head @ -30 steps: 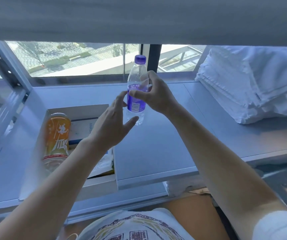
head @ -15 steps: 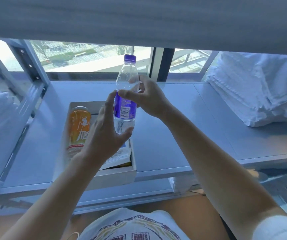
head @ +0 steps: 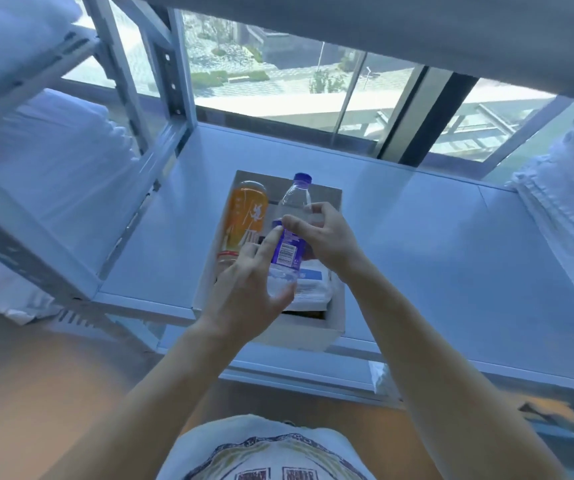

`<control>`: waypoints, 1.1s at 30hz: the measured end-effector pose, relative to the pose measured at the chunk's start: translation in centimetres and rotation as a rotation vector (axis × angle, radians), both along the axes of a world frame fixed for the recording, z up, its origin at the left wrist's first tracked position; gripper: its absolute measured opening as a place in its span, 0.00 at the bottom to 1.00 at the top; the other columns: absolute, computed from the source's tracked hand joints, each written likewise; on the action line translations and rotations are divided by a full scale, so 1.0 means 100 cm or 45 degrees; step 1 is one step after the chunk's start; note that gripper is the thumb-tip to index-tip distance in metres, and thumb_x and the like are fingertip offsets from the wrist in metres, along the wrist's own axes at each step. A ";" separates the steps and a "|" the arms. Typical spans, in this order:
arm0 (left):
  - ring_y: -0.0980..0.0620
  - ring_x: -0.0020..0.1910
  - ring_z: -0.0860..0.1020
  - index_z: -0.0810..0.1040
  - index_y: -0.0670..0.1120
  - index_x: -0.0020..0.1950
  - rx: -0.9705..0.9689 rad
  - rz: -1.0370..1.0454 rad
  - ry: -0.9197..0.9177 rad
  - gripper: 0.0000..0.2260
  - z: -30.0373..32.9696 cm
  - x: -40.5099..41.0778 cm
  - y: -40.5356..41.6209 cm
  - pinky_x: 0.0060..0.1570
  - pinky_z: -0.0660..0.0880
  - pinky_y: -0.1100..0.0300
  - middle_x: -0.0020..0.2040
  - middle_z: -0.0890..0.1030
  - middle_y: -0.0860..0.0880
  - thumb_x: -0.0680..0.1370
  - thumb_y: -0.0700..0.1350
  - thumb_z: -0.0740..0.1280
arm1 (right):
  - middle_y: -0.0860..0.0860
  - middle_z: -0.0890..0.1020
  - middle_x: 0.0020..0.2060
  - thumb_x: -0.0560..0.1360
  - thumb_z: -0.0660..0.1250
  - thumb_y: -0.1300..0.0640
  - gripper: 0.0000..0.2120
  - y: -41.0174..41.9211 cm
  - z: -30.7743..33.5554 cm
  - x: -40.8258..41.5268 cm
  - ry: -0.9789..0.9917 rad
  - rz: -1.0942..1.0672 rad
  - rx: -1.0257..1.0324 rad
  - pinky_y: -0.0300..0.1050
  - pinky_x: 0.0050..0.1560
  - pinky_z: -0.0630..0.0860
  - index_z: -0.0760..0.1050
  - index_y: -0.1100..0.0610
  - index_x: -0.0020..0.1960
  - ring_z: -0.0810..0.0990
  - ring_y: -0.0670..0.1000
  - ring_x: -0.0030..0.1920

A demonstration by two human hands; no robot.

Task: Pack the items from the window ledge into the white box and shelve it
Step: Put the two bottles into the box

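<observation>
Since the earlier frame, both hands have carried the clear plastic water bottle with purple cap and purple label point(head: 289, 233) leftward, so it is now held tilted directly above the open white cardboard box point(head: 316, 332) on the pale tabletop point(head: 434, 271). Right hand point(head: 327, 237) pinches the bottle's upper body between thumb and curled fingers; left hand point(head: 251, 299) wraps its fingers round the lower end. Inside the box lie an orange drink bottle point(head: 245, 220) and a white packet point(head: 313, 289).

Folded white towels point(head: 569, 216) right, metal shelving rack point(head: 147, 109) left
</observation>
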State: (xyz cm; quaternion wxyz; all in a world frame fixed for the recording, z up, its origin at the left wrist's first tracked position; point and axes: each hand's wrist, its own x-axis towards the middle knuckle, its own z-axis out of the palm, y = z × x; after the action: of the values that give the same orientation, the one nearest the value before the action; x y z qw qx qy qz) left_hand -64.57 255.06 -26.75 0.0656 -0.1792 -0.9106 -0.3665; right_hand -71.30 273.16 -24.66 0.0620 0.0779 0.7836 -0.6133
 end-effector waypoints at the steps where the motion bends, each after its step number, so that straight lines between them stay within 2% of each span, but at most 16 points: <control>1: 0.49 0.57 0.79 0.57 0.53 0.82 -0.022 0.008 -0.011 0.37 -0.001 0.000 -0.002 0.55 0.80 0.51 0.64 0.75 0.49 0.78 0.58 0.70 | 0.60 0.87 0.46 0.75 0.77 0.46 0.27 -0.001 -0.003 -0.002 -0.029 -0.010 0.000 0.61 0.44 0.86 0.68 0.56 0.64 0.89 0.57 0.41; 4: 0.49 0.59 0.78 0.63 0.49 0.81 -0.068 0.010 -0.023 0.32 -0.002 -0.001 -0.005 0.55 0.75 0.59 0.66 0.75 0.49 0.79 0.55 0.69 | 0.62 0.86 0.50 0.74 0.77 0.44 0.27 -0.006 -0.012 -0.011 -0.073 -0.051 0.045 0.56 0.39 0.86 0.69 0.55 0.63 0.89 0.56 0.39; 7: 0.47 0.60 0.77 0.73 0.45 0.74 -0.113 -0.004 -0.011 0.24 -0.002 -0.002 -0.007 0.56 0.72 0.61 0.65 0.76 0.47 0.80 0.51 0.69 | 0.60 0.83 0.56 0.75 0.76 0.41 0.29 -0.012 -0.019 -0.021 -0.075 -0.111 0.179 0.59 0.44 0.86 0.69 0.56 0.66 0.88 0.59 0.45; 10: 0.47 0.62 0.74 0.79 0.45 0.66 -0.181 -0.015 0.031 0.17 -0.003 -0.001 -0.007 0.60 0.74 0.57 0.64 0.77 0.47 0.79 0.50 0.69 | 0.59 0.81 0.56 0.78 0.73 0.44 0.26 -0.014 -0.022 -0.028 -0.066 -0.192 0.220 0.56 0.43 0.86 0.70 0.57 0.68 0.87 0.57 0.43; 11: 0.47 0.62 0.73 0.80 0.46 0.66 -0.200 -0.016 0.033 0.17 -0.003 0.000 -0.007 0.60 0.76 0.54 0.64 0.77 0.47 0.80 0.51 0.68 | 0.57 0.81 0.55 0.79 0.73 0.45 0.24 -0.015 -0.023 -0.029 -0.055 -0.192 0.266 0.57 0.46 0.86 0.70 0.56 0.68 0.87 0.57 0.44; 13: 0.48 0.63 0.73 0.80 0.47 0.66 -0.217 -0.016 0.025 0.17 -0.003 0.000 -0.007 0.59 0.77 0.52 0.65 0.77 0.48 0.80 0.51 0.67 | 0.55 0.81 0.55 0.80 0.71 0.46 0.20 -0.016 -0.025 -0.028 0.031 -0.158 0.517 0.56 0.52 0.83 0.73 0.54 0.66 0.85 0.57 0.50; 15: 0.48 0.63 0.74 0.80 0.47 0.66 -0.239 -0.014 0.017 0.17 -0.002 0.000 -0.006 0.57 0.78 0.52 0.66 0.76 0.48 0.80 0.52 0.67 | 0.52 0.82 0.54 0.81 0.70 0.47 0.15 -0.017 -0.026 -0.026 0.163 -0.132 0.779 0.51 0.53 0.79 0.75 0.53 0.64 0.82 0.54 0.52; 19: 0.48 0.62 0.76 0.81 0.48 0.64 -0.284 -0.001 0.003 0.16 0.001 0.003 -0.005 0.52 0.80 0.50 0.66 0.76 0.49 0.80 0.52 0.66 | 0.53 0.84 0.52 0.82 0.68 0.48 0.13 -0.016 -0.021 -0.026 0.225 -0.044 0.964 0.53 0.55 0.78 0.76 0.53 0.62 0.81 0.55 0.53; 23: 0.48 0.61 0.76 0.80 0.48 0.67 -0.287 -0.015 -0.036 0.17 0.002 0.006 -0.005 0.51 0.80 0.50 0.65 0.76 0.49 0.80 0.52 0.66 | 0.50 0.85 0.46 0.81 0.69 0.45 0.14 -0.010 -0.013 -0.031 0.208 0.027 1.008 0.50 0.52 0.76 0.77 0.53 0.60 0.80 0.54 0.51; 27: 0.48 0.62 0.76 0.80 0.49 0.67 -0.288 -0.036 -0.051 0.17 0.005 0.009 -0.011 0.54 0.79 0.50 0.64 0.77 0.49 0.80 0.51 0.67 | 0.50 0.83 0.51 0.80 0.71 0.45 0.17 0.000 -0.011 -0.021 0.377 0.024 1.109 0.50 0.52 0.79 0.81 0.54 0.63 0.81 0.52 0.50; 30: 0.47 0.61 0.76 0.80 0.46 0.65 -0.239 -0.066 -0.019 0.15 0.005 0.014 -0.018 0.58 0.78 0.49 0.63 0.79 0.48 0.80 0.47 0.68 | 0.49 0.82 0.48 0.81 0.70 0.52 0.10 0.020 -0.011 -0.012 0.608 -0.009 1.085 0.47 0.49 0.78 0.82 0.56 0.58 0.80 0.50 0.46; 33: 0.48 0.60 0.77 0.82 0.44 0.62 -0.174 -0.079 0.030 0.12 0.009 0.024 -0.014 0.58 0.77 0.51 0.60 0.80 0.49 0.80 0.44 0.68 | 0.50 0.83 0.50 0.81 0.65 0.62 0.09 0.044 -0.011 -0.008 0.688 0.024 0.975 0.47 0.54 0.77 0.84 0.59 0.55 0.80 0.52 0.51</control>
State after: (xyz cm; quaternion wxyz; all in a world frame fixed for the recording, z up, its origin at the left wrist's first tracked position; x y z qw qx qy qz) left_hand -62.17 253.63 -25.89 0.0526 -0.2157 -0.9267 -0.3031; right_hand -72.05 277.54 -25.80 -0.1719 -0.0747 0.9422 -0.2776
